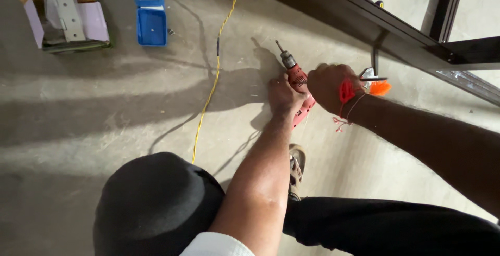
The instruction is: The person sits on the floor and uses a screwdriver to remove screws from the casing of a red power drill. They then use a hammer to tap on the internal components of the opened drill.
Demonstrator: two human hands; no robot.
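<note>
While I crouch over the concrete floor (104,94), my left hand (284,96) is closed around the body of a red drill (297,79), fingers wrapped tight on its casing. My right hand (329,85) is also curled shut at the rear of the drill, though I cannot tell exactly what part it grips; a red thread (346,90) is tied round that wrist. The drill lies low over the floor, its chuck and bit (279,46) pointing up and to the left, away from me. Just beyond my right hand a dark metal bracket (376,58) hangs down from a dark frame (364,19) that runs across the upper right, with an orange tassel (380,87) beside it. A yellow cord (213,79) trails over the floor to the left of the drill. Well apart, at the upper left, stand a blue box (151,24) of screws and a cardboard box (62,11) holding a pale hinge plate. My knee (156,204) and sandalled foot (296,167) show below.
</note>
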